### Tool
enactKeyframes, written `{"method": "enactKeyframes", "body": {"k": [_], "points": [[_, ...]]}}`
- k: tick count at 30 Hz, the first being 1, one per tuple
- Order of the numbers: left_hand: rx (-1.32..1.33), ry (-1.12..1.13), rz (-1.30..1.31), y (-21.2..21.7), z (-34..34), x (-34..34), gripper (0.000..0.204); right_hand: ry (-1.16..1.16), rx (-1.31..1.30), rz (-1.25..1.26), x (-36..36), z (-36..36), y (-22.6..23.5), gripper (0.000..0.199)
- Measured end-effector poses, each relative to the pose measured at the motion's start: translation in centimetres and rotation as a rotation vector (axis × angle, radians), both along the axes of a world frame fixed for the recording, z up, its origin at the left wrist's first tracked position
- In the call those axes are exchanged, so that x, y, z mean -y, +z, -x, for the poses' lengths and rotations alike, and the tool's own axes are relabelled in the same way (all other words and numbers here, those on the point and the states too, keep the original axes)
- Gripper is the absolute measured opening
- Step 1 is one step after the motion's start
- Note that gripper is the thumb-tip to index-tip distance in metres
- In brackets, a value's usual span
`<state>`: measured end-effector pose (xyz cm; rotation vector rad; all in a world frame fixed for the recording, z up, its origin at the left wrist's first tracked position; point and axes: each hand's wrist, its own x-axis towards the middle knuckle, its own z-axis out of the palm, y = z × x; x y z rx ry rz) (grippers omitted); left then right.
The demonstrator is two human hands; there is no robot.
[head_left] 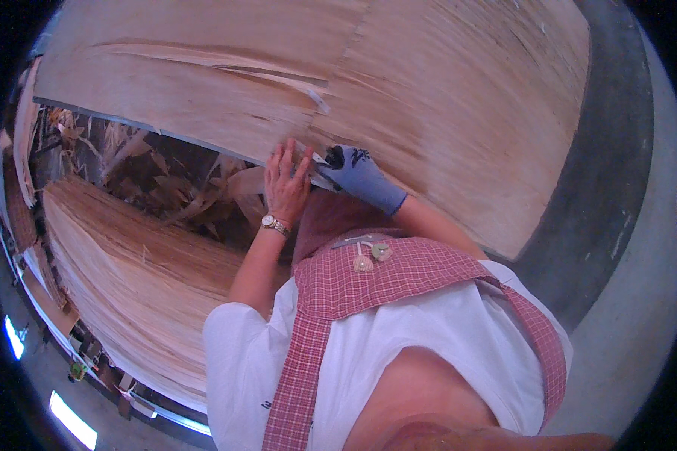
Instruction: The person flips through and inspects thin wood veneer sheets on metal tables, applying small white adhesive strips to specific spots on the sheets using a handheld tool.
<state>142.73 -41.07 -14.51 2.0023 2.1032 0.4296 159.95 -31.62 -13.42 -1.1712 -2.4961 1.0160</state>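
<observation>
My left hand, bare and with a wristwatch above it, lies with fingers stretched on the near edge of a wide wood veneer sheet. Just right of it, my right hand wears a blue-grey glove with black patches and is closed at the same edge. A pale, flat, strip-like piece shows between the two hands, partly under the gloved fingers; its kind is not clear. Beyond the hands, a long split with raised slivers runs across the sheet, and a small pale scrap lies near its right end.
Left of me is a tall stack of veneer sheets. Between it and the worktable lie torn veneer scraps. A dark table border curves along the right, with grey floor beyond. My checked apron is close to the table edge.
</observation>
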Motion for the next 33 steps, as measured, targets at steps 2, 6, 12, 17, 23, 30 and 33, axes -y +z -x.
{"method": "enactKeyframes", "body": {"k": [2, 6, 12, 17, 23, 30, 33], "points": [[-0.009, 0.002, 0.02, 0.1, -0.1, -0.2, 0.068, -0.003, -0.004, 0.284, -1.0, -0.6, -0.2, 0.035], [-0.046, 0.002, -0.048, -0.8, -0.1, -0.3, 0.065, -0.082, 0.184, 0.175, -1.9, -1.6, 1.1, 0.026], [0.061, -0.043, 0.094, 1.3, 0.6, -0.1, 0.062, -0.314, -0.46, 1.004, -1.3, -8.5, 1.2, 0.019], [0.045, -0.068, 0.104, 1.7, 0.2, 0.0, 0.058, -0.723, -0.462, 1.223, 1.6, -13.0, 5.3, 0.019], [0.017, -0.089, 0.057, 0.9, 0.0, 0.2, 0.058, -0.89, -0.606, 1.181, 7.5, -22.4, 2.0, 0.019], [-0.036, -0.074, 0.083, 1.0, -0.1, 0.2, 0.063, -1.227, -0.492, 1.163, 15.6, -34.4, 2.3, 0.017], [-0.036, -0.075, 0.074, 1.4, -0.4, -0.2, 0.063, -1.2, -0.374, 0.982, 19.1, -42.5, 4.4, 0.025]]}}
